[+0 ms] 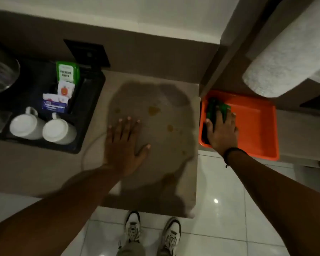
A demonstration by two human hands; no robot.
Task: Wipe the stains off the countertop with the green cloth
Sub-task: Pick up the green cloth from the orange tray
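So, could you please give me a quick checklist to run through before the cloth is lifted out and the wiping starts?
1. Right hand on the cloth in the orange tray: ok.
2. Grip closed on the cloth: cannot tell; the hand lies over it.
3. Stains in plain sight on the countertop: ok.
4. Wiping path open: not ok; the left hand lies flat beside the stains.
5. Mugs and sachets off the stained patch, in the black tray: ok.
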